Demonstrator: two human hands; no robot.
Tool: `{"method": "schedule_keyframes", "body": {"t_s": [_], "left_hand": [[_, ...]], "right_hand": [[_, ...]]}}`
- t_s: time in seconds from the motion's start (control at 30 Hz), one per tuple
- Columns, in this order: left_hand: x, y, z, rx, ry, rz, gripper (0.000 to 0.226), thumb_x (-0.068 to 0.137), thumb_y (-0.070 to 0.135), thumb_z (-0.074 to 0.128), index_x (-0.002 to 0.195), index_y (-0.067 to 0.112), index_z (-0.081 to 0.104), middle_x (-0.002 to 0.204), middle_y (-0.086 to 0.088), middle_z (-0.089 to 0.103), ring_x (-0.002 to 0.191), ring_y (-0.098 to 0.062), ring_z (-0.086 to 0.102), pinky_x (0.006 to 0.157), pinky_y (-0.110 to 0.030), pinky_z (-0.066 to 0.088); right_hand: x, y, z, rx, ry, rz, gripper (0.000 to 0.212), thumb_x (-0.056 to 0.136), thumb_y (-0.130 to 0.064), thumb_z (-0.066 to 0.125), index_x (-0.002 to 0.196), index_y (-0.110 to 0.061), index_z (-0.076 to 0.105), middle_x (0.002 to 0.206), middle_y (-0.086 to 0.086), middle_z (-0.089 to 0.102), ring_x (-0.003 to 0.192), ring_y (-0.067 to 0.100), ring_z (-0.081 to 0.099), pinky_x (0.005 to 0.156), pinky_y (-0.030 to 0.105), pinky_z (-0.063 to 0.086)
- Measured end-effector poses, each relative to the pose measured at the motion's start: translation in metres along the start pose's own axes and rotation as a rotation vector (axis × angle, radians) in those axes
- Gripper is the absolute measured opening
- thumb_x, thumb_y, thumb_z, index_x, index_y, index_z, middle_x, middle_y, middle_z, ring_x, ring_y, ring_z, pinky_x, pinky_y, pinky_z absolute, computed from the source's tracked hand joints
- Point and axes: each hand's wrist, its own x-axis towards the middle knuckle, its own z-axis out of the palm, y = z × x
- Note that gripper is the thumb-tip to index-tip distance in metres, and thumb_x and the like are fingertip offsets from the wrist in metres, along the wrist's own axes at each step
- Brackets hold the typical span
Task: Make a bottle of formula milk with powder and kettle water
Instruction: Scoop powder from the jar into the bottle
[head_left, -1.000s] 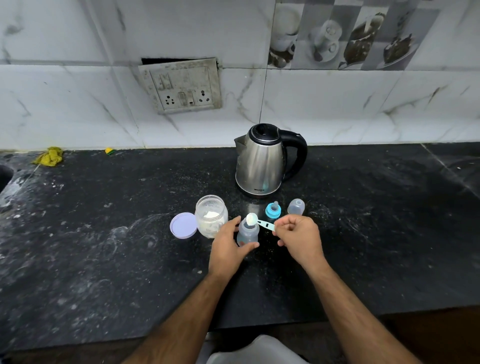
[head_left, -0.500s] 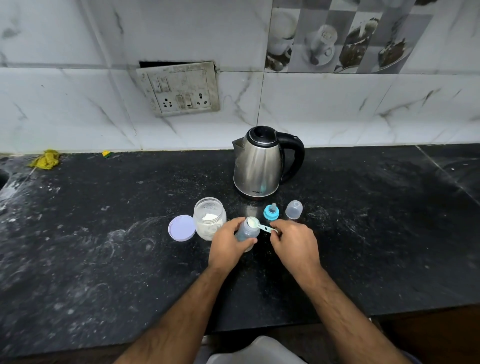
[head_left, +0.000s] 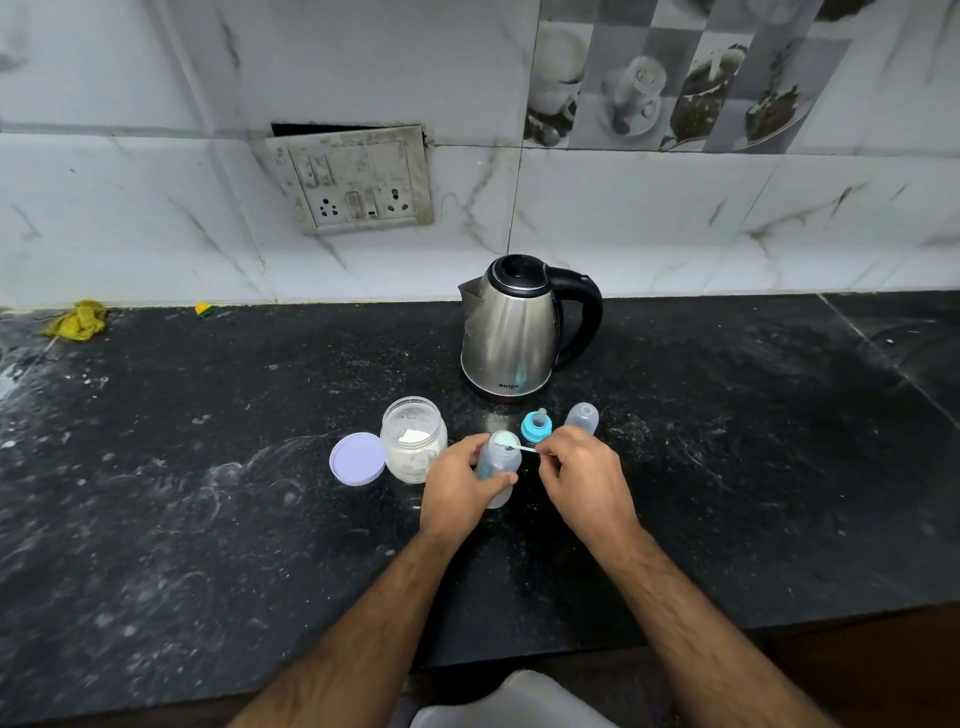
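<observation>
**Blue scoop tipping formula powder into a baby bottle**

Black stone bench (head_left: 208, 493), dusted with white marks, runs below a marble-tiled wall. Near the middle, the left hand (head_left: 457, 488) wraps its grip around a clear baby bottle (head_left: 500, 462), thumb on the near side and fingers curled behind, keeping it upright on the bench. The right hand (head_left: 584, 478) pinches the handle of a small blue scoop (head_left: 511, 446), whose bowl sits over the bottle's open mouth.

Just left of the bottle stands an open powder jar (head_left: 414, 439), partly filled, with its lilac lid (head_left: 357, 459) lying flat beside it. Just beyond the hands are the blue teat ring (head_left: 536, 426) and a clear bottle cap (head_left: 583, 417). A steel electric kettle (head_left: 511, 332) stands farther back, lid closed.

To do this step well, the scoop should probably stay centred over the narrow mouth and turn fully, with the bottle held steady, so no powder spills onto the bench.
</observation>
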Motion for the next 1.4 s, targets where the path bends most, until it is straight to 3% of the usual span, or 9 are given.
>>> {"method": "schedule_keyframes", "body": {"t_s": [0.1, 0.47, 0.67, 0.77, 0.9, 0.97, 1.17, 1.27, 1.4], "left_hand": [[0.0, 0.004, -0.001, -0.035, 0.006, -0.007, 0.054, 0.066, 0.026, 0.088, 0.115, 0.027, 0.066, 0.103, 0.015, 0.071, 0.095, 0.005, 0.064, 0.09, -0.026, 0.054], [0.0, 0.008, -0.002, -0.07, 0.004, -0.026, 0.052, 0.067, 0.022, 0.088, 0.113, 0.028, 0.064, 0.101, 0.018, 0.068, 0.094, 0.009, 0.061, 0.085, -0.016, 0.05], [0.001, 0.008, 0.0, -0.062, 0.009, -0.033, 0.055, 0.067, 0.021, 0.088, 0.116, 0.025, 0.064, 0.101, 0.017, 0.068, 0.095, 0.008, 0.06, 0.089, -0.02, 0.052], [0.001, 0.008, 0.0, -0.052, 0.009, -0.032, 0.055, 0.067, 0.02, 0.088, 0.117, 0.024, 0.064, 0.102, 0.018, 0.067, 0.094, 0.01, 0.059, 0.091, -0.021, 0.052], [0.001, 0.002, 0.003, -0.045, 0.015, -0.032, 0.057, 0.066, 0.02, 0.088, 0.117, 0.026, 0.064, 0.106, 0.016, 0.069, 0.098, 0.005, 0.061, 0.094, -0.027, 0.053], [0.001, -0.002, 0.004, -0.045, 0.016, -0.043, 0.058, 0.065, 0.022, 0.089, 0.118, 0.027, 0.063, 0.108, 0.014, 0.069, 0.101, 0.002, 0.062, 0.094, -0.031, 0.054], [-0.001, -0.002, 0.002, -0.035, 0.009, -0.042, 0.057, 0.066, 0.02, 0.088, 0.117, 0.026, 0.062, 0.106, 0.016, 0.068, 0.102, 0.0, 0.062, 0.092, -0.023, 0.05], [-0.003, -0.006, 0.002, -0.021, 0.001, -0.065, 0.068, 0.065, 0.019, 0.088, 0.127, 0.02, 0.059, 0.117, 0.01, 0.067, 0.107, -0.002, 0.06, 0.099, -0.029, 0.049], [-0.009, -0.01, -0.002, -0.012, 0.031, -0.08, 0.078, 0.067, 0.021, 0.088, 0.137, 0.021, 0.052, 0.127, 0.009, 0.061, 0.113, -0.005, 0.058, 0.097, -0.03, 0.051]], "right_hand": [[-0.001, 0.001, 0.0, 0.04, 0.071, -0.033, 0.012, 0.077, 0.004, 0.07, 0.075, -0.007, 0.07, 0.078, 0.001, 0.066, 0.067, 0.017, 0.063, 0.061, 0.033, 0.056], [-0.005, 0.004, -0.001, 0.038, 0.12, -0.096, 0.014, 0.073, 0.008, 0.075, 0.073, -0.005, 0.07, 0.076, 0.003, 0.067, 0.069, 0.019, 0.065, 0.062, 0.037, 0.059], [-0.006, 0.006, 0.002, 0.034, 0.123, -0.099, 0.013, 0.074, 0.007, 0.075, 0.075, -0.006, 0.071, 0.077, 0.002, 0.067, 0.07, 0.018, 0.064, 0.064, 0.034, 0.059], [-0.007, 0.007, 0.003, 0.04, 0.136, -0.119, 0.013, 0.073, 0.007, 0.075, 0.076, -0.005, 0.071, 0.078, 0.002, 0.067, 0.072, 0.018, 0.064, 0.067, 0.026, 0.055], [-0.008, 0.006, 0.006, 0.032, 0.127, -0.098, 0.013, 0.075, 0.006, 0.074, 0.074, -0.006, 0.07, 0.077, 0.001, 0.066, 0.07, 0.018, 0.063, 0.063, 0.032, 0.057], [-0.007, 0.006, 0.008, 0.047, 0.121, -0.08, 0.013, 0.075, 0.005, 0.074, 0.076, -0.007, 0.071, 0.078, 0.0, 0.066, 0.071, 0.016, 0.063, 0.065, 0.029, 0.056], [-0.002, 0.002, 0.007, 0.257, 0.195, 0.189, 0.015, 0.077, 0.001, 0.072, 0.075, -0.013, 0.075, 0.072, -0.007, 0.067, 0.062, 0.009, 0.061, 0.065, 0.02, 0.048], [0.002, -0.001, 0.005, 0.42, 0.181, 0.384, 0.022, 0.078, 0.0, 0.071, 0.074, -0.021, 0.075, 0.066, -0.011, 0.069, 0.061, 0.007, 0.064, 0.065, 0.013, 0.05], [0.009, -0.002, 0.007, 0.586, 0.167, 0.492, 0.022, 0.08, -0.001, 0.071, 0.074, -0.021, 0.074, 0.062, -0.008, 0.07, 0.059, 0.002, 0.065, 0.067, 0.021, 0.054]]}}
